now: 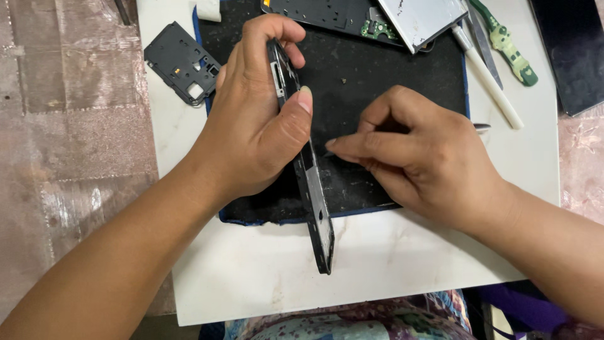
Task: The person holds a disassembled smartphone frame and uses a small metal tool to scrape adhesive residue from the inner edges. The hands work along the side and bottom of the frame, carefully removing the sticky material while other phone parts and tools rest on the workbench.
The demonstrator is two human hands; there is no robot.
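My left hand (pixel 251 119) grips a black phone frame (pixel 313 195) that stands on its long edge over a black work mat (pixel 390 82). The thumb presses the frame's right face and the fingers wrap over its far end. My right hand (pixel 415 151) is pinched on a thin metal tool (pixel 482 127). Its tip at my fingertips touches the frame's side, and its other end shows just past my knuckles.
The mat lies on a white board (pixel 377 264). A black plastic cover piece (pixel 182 62) sits at the left. At the top lie another phone body (pixel 327 14), a small green circuit board (pixel 376 29), a silver panel (pixel 423 19), a white stick (pixel 487 79) and a green tool (pixel 511 47).
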